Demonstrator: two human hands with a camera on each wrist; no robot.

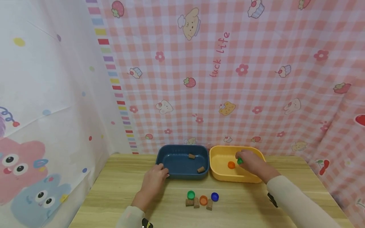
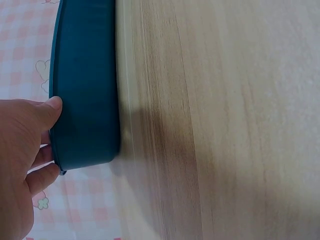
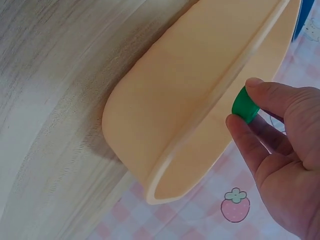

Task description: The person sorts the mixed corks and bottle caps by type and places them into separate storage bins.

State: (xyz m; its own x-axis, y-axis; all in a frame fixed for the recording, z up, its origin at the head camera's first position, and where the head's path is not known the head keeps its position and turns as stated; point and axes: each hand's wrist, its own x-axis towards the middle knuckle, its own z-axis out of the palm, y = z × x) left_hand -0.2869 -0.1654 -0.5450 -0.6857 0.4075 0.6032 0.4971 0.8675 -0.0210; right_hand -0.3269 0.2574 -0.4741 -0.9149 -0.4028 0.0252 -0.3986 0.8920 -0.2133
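My right hand [image 1: 251, 161] pinches a green bottle cap [image 3: 245, 105] between thumb and fingertips, over the yellow bin [image 1: 236, 178]. Inside that bin lies an orange cap [image 1: 231, 165]. With my left hand [image 1: 154, 177] I grip the rim of the dark blue bin [image 2: 85, 90] at its near left corner, the thumb on the outer wall and the fingers over the edge. Two corks lie in the blue bin, one cork [image 1: 191, 156] toward the back and another cork [image 1: 201, 169] at the front right.
In front of the bins, a green cap [image 1: 191, 194], an orange cap [image 1: 203, 200] and a blue cap [image 1: 214, 197] lie on the wooden table [image 1: 108, 196]. Beside them are three corks, among them a lying cork [image 1: 189, 202]. A checked cloth [image 1: 176, 120] hangs behind the bins.
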